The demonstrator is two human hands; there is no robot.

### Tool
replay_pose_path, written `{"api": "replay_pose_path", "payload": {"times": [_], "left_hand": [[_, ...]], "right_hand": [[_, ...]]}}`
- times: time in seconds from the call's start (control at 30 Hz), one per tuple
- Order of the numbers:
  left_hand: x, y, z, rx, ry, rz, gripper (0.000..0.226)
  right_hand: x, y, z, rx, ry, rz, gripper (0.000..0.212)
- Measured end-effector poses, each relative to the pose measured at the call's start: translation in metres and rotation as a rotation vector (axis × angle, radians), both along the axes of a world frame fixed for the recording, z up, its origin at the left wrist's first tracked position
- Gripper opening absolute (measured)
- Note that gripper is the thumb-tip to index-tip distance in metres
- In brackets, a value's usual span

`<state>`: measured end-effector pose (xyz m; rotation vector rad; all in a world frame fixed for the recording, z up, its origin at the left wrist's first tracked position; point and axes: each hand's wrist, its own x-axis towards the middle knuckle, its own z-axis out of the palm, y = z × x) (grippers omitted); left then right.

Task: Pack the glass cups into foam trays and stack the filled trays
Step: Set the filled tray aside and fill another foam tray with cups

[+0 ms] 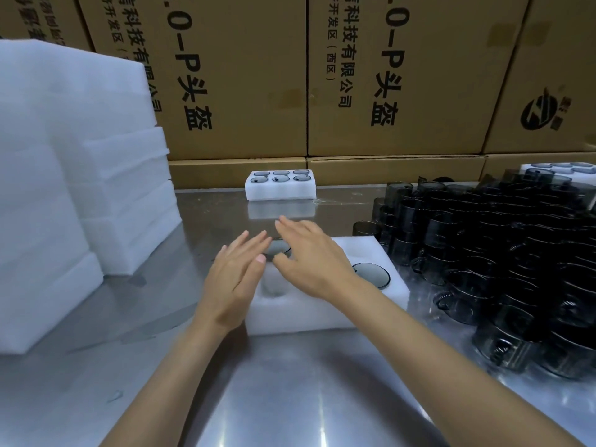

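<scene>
A white foam tray [322,312] lies on the steel table in front of me. A dark glass cup [371,274] sits in its right hole, another cup [278,247] shows in a far hole between my hands, and a near-left hole [272,290] holds nothing. My left hand [237,274] hovers flat over the tray's left side, fingers apart. My right hand [311,258] lies flat over the tray's middle, fingers extended, hiding the holes beneath. Neither hand holds anything. A filled foam tray [280,190] with several cups stands farther back.
Many smoky glass cups [503,259] crowd the table's right side, with another filled tray [558,169] behind them. Stacks of white foam [64,175] rise on the left. Brown cardboard boxes [387,75] form a wall at the back. Bare steel table [290,398] lies near me.
</scene>
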<state>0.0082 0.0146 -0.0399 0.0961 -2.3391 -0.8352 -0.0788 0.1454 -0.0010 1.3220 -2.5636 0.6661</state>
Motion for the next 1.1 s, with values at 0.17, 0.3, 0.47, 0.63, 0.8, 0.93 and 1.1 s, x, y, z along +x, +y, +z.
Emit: {"api": "replay_pose_path", "payload": {"times": [0.17, 0.3, 0.47, 0.63, 0.8, 0.93, 1.1], "left_hand": [[0.001, 0.001, -0.001, -0.001, -0.089, -0.046, 0.050], [-0.001, 0.000, -0.002, 0.031, -0.094, -0.042, 0.058], [-0.001, -0.001, -0.005, 0.069, -0.064, -0.053, 0.058], [0.001, 0.001, -0.001, 0.092, 0.142, -0.068, 0.057], [0.001, 0.003, -0.001, 0.038, 0.166, -0.061, 0.057], [0.002, 0.003, -0.001, 0.035, 0.166, -0.043, 0.057], [0.003, 0.004, 0.002, 0.024, 0.148, -0.014, 0.058]], "right_hand": [[0.001, 0.005, -0.005, 0.324, -0.124, 0.031, 0.058], [0.003, 0.006, -0.003, 0.339, -0.109, 0.009, 0.058], [0.008, 0.025, 0.000, -0.081, 0.083, -0.087, 0.042], [-0.030, 0.083, 0.025, -0.327, 0.224, -0.543, 0.035], [-0.060, 0.119, 0.026, -0.041, 0.003, -0.805, 0.048], [-0.070, 0.124, 0.019, 0.058, -0.043, -0.827, 0.030], [-0.068, 0.131, 0.024, -0.086, 0.067, -0.874, 0.016]]}}
